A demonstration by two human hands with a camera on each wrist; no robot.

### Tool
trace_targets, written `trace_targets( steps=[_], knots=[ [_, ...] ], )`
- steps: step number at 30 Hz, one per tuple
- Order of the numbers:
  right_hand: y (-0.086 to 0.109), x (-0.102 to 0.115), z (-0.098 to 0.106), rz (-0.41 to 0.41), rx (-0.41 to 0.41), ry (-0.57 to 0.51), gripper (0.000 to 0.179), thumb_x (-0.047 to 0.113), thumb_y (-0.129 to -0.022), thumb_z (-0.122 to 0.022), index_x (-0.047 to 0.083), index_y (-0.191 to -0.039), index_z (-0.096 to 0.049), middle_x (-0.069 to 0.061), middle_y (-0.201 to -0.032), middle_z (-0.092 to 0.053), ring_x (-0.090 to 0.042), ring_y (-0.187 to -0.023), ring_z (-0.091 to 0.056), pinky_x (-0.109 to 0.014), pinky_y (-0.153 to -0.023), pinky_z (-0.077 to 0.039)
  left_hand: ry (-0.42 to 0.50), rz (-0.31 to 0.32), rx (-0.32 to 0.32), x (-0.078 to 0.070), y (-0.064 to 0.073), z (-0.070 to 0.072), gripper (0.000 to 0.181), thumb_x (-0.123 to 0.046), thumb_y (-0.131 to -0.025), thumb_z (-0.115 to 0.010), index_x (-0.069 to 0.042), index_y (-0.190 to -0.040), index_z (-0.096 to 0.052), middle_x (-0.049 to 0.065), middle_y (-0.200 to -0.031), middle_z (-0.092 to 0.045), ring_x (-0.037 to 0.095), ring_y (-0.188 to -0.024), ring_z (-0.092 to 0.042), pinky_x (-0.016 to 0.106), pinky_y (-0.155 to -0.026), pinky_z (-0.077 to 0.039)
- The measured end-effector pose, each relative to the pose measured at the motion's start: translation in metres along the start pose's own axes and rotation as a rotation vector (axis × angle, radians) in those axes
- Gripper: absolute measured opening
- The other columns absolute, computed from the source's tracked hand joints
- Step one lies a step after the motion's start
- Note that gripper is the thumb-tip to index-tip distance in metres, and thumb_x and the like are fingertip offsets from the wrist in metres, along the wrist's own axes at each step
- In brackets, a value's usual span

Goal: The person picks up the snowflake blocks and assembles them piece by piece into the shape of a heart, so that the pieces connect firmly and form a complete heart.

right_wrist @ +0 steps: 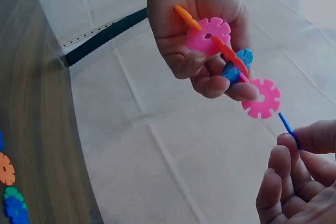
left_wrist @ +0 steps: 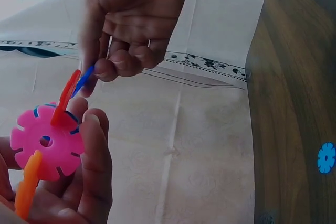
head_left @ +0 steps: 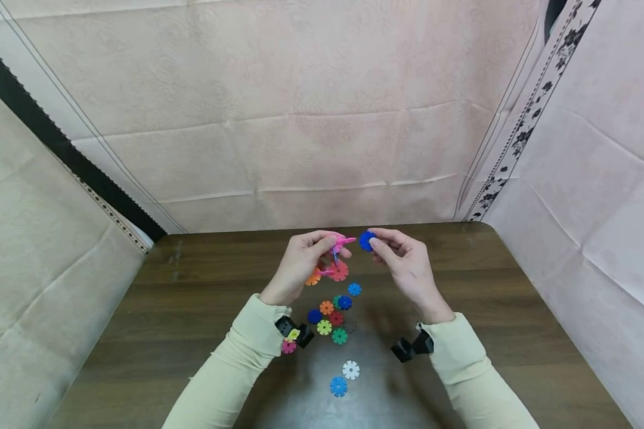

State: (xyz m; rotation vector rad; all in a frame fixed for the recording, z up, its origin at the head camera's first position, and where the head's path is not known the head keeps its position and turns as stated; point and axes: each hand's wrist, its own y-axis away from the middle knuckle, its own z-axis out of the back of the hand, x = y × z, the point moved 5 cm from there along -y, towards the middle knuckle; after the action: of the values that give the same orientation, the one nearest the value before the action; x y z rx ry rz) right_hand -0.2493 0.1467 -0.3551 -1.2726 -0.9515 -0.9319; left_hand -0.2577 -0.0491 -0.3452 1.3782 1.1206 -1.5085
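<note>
White disc (head_left: pixel 351 370): head view only; right fingers (right_wrist: pixel 317 136) pinch a blue disc (head_left: pixel 365 241), left fingers (right_wrist: pixel 209 86) a notched multicoloured chain (right_wrist: pixel 229 55)

Right hand (right_wrist: pixel 298 182) cut off in right wrist view; green disc (right_wrist: pixel 13 193) partly hidden by dark-blue disc (right_wrist: pixel 19 214).

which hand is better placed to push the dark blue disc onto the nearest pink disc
Probably the right hand: it pinches the dark blue disc close to the pink disc, while the left hand holds the joined discs.
</note>
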Motion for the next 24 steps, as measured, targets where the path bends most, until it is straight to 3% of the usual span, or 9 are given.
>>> trace_targets(
  steps=[11,14,17,24],
  knots=[
    [-0.001,0.004,-0.005,0.003,0.043,0.073,0.027,0.02,-0.095,-0.064,0.004,-0.117,-0.069,-0.018,-0.094,-0.065,-0.023,-0.077,-0.062,-0.026,-0.072,-0.056,-0.023,-0.006,0.025,-0.001,0.0,-0.003,0.024,-0.024,-0.1,-0.056,-0.007,-0.108,-0.07,0.011,-0.093,-0.074,0.019,-0.069,-0.059,0.026,-0.061,-0.048],
    [-0.001,0.007,-0.006,-0.004,0.048,0.082,0.025,0.017,-0.095,-0.064,0.004,-0.116,-0.069,-0.022,-0.093,-0.064,-0.019,-0.075,-0.061,-0.024,-0.07,-0.056,-0.027,-0.009,0.027,-0.002,0.0,-0.003,0.023,-0.024,-0.1,-0.056,-0.007,-0.107,-0.07,0.011,-0.092,-0.074,0.02,-0.068,-0.059,0.027,-0.06,-0.048],
    [0.001,0.018,-0.008,0.006,0.056,0.093,0.024,0.011,-0.095,-0.064,0.0,-0.116,-0.069,-0.024,-0.09,-0.064,-0.014,-0.072,-0.06,-0.023,-0.067,-0.055,-0.033,-0.021,0.032,-0.003,0.0,-0.003,0.023,-0.023,-0.1,-0.056,-0.006,-0.107,-0.071,0.01,-0.091,-0.074,0.02,-0.067,-0.059,0.027,-0.059,-0.049],
    [0.006,0.04,-0.011,0.032,0.101,0.152,0.022,0.007,-0.095,-0.061,-0.004,-0.113,-0.069,-0.017,-0.086,-0.067,-0.014,-0.07,-0.062,-0.022,-0.058,-0.05,-0.042,0.003,0.074,0.002,0.0,-0.006,0.024,-0.024,-0.099,-0.057,-0.007,-0.108,-0.072,0.01,-0.091,-0.074,0.021,-0.066,-0.059,0.027,-0.058,-0.048]
  ],
)
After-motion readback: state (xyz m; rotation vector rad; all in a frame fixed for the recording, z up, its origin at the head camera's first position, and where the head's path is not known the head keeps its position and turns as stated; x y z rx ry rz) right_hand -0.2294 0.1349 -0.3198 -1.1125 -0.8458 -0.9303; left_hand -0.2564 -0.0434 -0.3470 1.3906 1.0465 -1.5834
